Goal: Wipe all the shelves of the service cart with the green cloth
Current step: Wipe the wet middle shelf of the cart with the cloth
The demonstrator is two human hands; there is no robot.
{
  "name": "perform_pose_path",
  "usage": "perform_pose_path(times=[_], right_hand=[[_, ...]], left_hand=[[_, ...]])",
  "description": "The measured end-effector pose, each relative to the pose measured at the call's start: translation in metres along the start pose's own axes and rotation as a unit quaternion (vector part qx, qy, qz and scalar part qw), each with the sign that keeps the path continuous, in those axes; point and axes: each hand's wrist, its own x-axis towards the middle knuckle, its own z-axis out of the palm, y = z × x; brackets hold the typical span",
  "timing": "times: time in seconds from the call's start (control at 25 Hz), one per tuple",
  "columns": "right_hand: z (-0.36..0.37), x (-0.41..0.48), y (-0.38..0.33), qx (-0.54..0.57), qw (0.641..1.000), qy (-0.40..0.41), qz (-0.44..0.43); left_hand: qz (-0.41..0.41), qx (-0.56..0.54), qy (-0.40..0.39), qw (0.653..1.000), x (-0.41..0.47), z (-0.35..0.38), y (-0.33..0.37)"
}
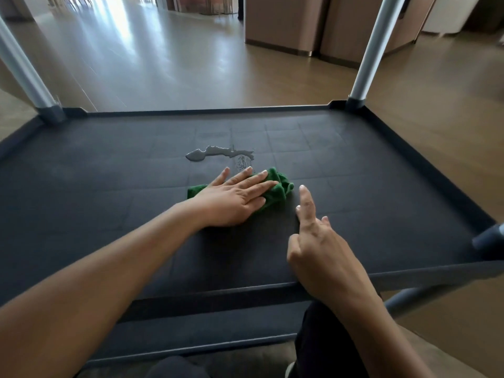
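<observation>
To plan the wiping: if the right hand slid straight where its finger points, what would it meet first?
The right hand would probably cross bare shelf to the far rim, passing right of the green cloth and the puddle; depth is unclear.

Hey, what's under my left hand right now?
The green cloth, pressed onto the dark shelf by the left hand. Its ends show either side; its middle is covered by the palm.

Green cloth (275,190): crumpled, bunched, lay near middle of shelf, near part hidden under left hand (231,197) pressed flat on it. Service cart shelf (109,186): dark, matte, faint square grid, raised rim, grey posts (371,50) at far corners. Small puddle (215,153) sat just beyond cloth.
</observation>
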Motion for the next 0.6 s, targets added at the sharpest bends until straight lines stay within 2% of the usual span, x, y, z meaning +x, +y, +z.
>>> perform_pose_path(times=[0.16, 0.36, 0.6], right_hand=[[0.003, 0.008, 0.005, 0.11, 0.993, -0.024, 0.046], [-0.002, 0.011, 0.005, 0.115, 0.991, 0.013, 0.073], [-0.006, 0.011, 0.002, 0.077, 0.995, 0.011, 0.065]], left_hand=[[-0.04, 0.002, 0.004, 0.999, 0.043, -0.012, -0.015], [-0.019, -0.006, 0.004, 1.0, 0.038, -0.012, -0.017], [0.051, -0.008, -0.001, 0.999, -0.02, 0.0, -0.004]])
